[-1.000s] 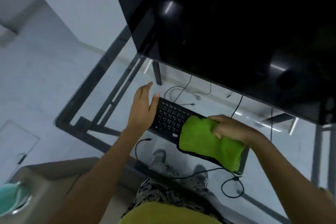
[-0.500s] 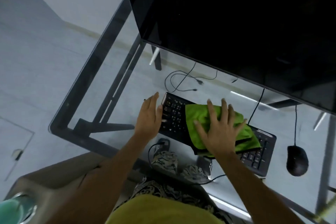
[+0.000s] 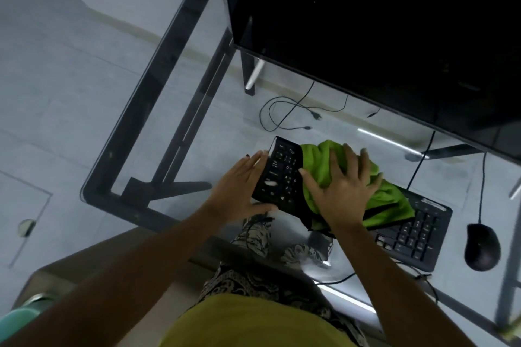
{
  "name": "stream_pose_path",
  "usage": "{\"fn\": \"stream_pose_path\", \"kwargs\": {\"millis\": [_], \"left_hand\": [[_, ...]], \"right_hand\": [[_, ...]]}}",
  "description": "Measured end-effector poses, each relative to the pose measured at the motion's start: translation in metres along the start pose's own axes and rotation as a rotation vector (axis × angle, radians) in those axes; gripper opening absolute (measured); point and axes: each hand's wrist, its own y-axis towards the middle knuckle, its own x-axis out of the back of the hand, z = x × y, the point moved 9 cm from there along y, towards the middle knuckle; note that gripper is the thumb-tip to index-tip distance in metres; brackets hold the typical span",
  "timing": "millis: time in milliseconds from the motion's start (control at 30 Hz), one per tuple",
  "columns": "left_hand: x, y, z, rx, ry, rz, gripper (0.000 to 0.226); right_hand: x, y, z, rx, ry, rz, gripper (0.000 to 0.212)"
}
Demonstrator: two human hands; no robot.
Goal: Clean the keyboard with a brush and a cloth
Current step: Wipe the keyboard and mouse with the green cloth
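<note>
Nearest the camera: yellow-green shirt and patterned trousers, seen through the glass tabletop (image 3: 169,110) along with the feet on the floor.

Landmark: the black keyboard (image 3: 284,175), lying aslant on the glass in front of the person.

Left hand (image 3: 239,191) sits flat against the keyboard's left end, fingers loosely spread, bracing it and holding nothing. Right hand (image 3: 344,191) presses the green cloth (image 3: 386,200) onto the keyboard's middle, fingers splayed wide over the bunched fabric, pressing down on it, not pinching it.

Change: a second ago the cloth was draped over the keyboard's right half with the right hand gripping one corner; it has since been swept toward the left end, and the number pad is now uncovered. Reads as the wiping stage well underway, pass running right to left; the leftmost keys are not yet covered.

Right of the keyboard, a black mouse (image 3: 482,245), apart from it. Beyond it, loose cables on the floor, then the dark monitor (image 3: 380,22).

Hidden: keys under the cloth and palm. No brush in view. A teal object at the bottom-left corner is cut off, unidentifiable.
</note>
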Motion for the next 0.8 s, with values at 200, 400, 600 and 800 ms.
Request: {"fn": "stream_pose_path", "kwargs": {"millis": [200, 400, 600, 800], "left_hand": [[0.001, 0.002, -0.001, 0.007, 0.001, -0.024, 0.111], [0.007, 0.001, 0.003, 0.031, -0.003, -0.096, 0.099], [0.007, 0.0, 0.0, -0.014, -0.037, -0.116, 0.076], [0.007, 0.001, 0.001, -0.015, 0.058, -0.127, 0.066]], "right_hand": [[0.001, 0.001, 0.052, 0.237, -0.016, -0.117, 0.051], [-0.003, 0.028, 0.083, 0.463, 0.0, -0.046, 0.064], [-0.005, -0.002, 0.087, 0.513, 0.048, -0.066, 0.059], [-0.002, 0.049, 0.074, 0.253, 0.117, -0.022, 0.048]]}}
